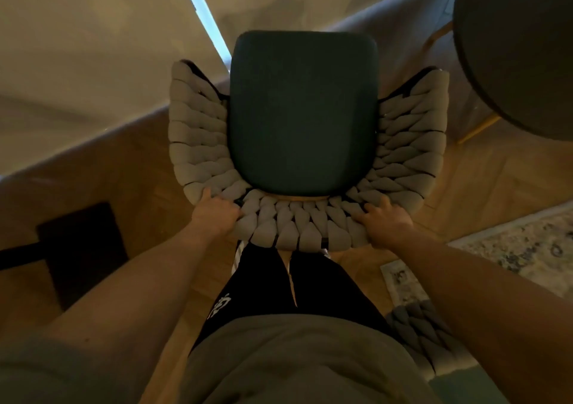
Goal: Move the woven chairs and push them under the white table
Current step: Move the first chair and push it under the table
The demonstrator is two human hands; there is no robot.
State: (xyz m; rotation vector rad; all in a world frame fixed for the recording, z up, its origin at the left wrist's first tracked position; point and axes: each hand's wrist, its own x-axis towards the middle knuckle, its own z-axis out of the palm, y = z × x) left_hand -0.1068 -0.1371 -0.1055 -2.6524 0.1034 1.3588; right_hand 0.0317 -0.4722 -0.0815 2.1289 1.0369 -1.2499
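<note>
One chair with a dark green seat and grey woven back filled mid-frame; both hands' fingers, left and right, curled over its back rim at lower centre.

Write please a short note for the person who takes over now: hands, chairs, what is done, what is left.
Left hand and right hand: each has a grip on the woven backrest of the chair with the dark green seat.
White table: ahead on the left; the chair stands beside its edge, not under it.
Another woven chair waits behind on the right.
Done: chair grasped.
Left: push it under, then move the other one.
</note>
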